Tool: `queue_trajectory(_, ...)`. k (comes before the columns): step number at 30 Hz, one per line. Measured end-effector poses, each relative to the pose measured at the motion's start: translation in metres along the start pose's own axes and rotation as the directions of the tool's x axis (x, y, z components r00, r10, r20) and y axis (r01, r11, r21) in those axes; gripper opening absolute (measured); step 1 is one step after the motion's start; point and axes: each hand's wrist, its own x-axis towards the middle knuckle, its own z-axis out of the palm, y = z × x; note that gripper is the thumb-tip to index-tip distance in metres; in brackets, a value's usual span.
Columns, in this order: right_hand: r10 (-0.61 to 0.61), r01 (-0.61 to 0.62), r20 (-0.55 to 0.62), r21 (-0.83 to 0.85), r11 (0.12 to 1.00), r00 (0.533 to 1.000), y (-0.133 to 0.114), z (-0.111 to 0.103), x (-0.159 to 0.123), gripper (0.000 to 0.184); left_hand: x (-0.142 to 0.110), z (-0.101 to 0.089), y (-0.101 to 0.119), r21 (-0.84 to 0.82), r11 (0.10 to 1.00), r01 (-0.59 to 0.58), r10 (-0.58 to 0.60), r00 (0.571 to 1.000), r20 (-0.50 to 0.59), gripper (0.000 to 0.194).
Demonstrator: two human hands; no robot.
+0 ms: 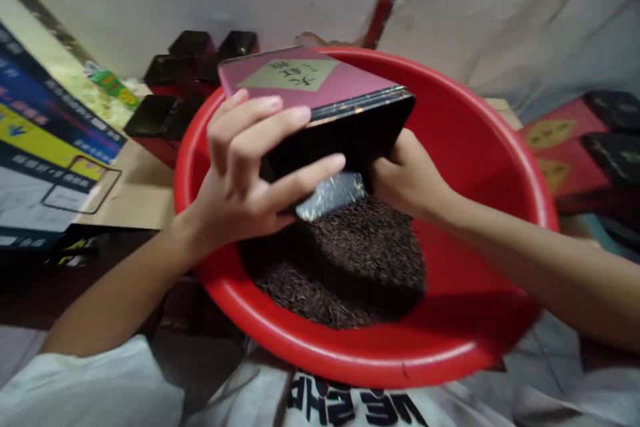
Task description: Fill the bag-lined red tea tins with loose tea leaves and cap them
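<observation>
A pink-red tea tin (pixel 240 83) with a yellow diamond label and a black end is held tilted over a large red plastic basin (pixel 470 120). My left hand (pixel 250 160) grips its near left side, fingers spread over the edge. My right hand (pixel 410 177) is closed against the tin's dark lower right part, its fingertips hidden. Below the tin, a scuffed shiny grey surface (pixel 333 197) shows; I cannot tell whether it belongs to the tin. Dark loose tea leaves (pixel 370 247) lie heaped in the basin beneath both hands.
Several black-ended red tins (pixel 155 117) stand left of the basin on a wooden surface (pixel 135 203). More red tins (pixel 570 147) lie at the right. A printed box (pixel 45 140) and a green packet (pixel 114 87) are at the left. A peeling wall (pixel 480 7) rises behind.
</observation>
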Motion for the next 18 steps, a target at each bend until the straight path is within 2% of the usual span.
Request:
queue_trajectory(3, 0.206, -0.184, -0.174, 0.134, 0.974, 0.963, 0.045, -0.009, 0.003, 0.02, 0.039, 0.032, -0.001, -0.004, 0.994, -0.111, 0.11, 0.978, 0.179, 0.046)
queue_trajectory(6, 0.418, -0.337, -0.278, 0.294, 0.894, 0.865, 0.083, -0.009, 0.011, 0.022, 0.062, 0.073, -0.008, 0.01, 0.993, -0.116, 0.107, 0.946, 0.307, 0.05)
queue_trajectory(8, 0.504, -0.394, -0.321, 0.351, 0.85, 0.802, 0.101, -0.007, 0.017, 0.023, 0.071, 0.099, -0.015, 0.016, 0.994, -0.106, 0.096, 0.942, 0.321, 0.044)
queue_trajectory(11, 0.56, -0.427, -0.331, 0.395, 0.813, 0.76, 0.118, -0.006, 0.024, 0.02, 0.079, 0.126, -0.026, 0.03, 0.996, -0.088, 0.077, 0.963, 0.26, 0.03)
queue_trajectory(13, 0.589, -0.44, -0.302, 0.438, 0.784, 0.749, 0.126, -0.005, 0.03, 0.016, 0.081, 0.132, -0.034, 0.051, 0.995, -0.09, 0.079, 0.98, 0.185, 0.021)
queue_trajectory(16, 0.645, -0.495, -0.258, 0.461, 0.736, 0.72, 0.14, -0.006, 0.036, 0.014, 0.08, 0.123, -0.045, 0.106, 0.982, -0.157, 0.157, 0.988, 0.002, 0.019)
queue_trajectory(18, 0.692, -0.565, -0.217, 0.438, 0.7, 0.689, 0.151, -0.005, 0.037, 0.015, 0.077, 0.112, -0.054, 0.154, 0.965, -0.214, 0.241, 0.953, -0.182, 0.022)
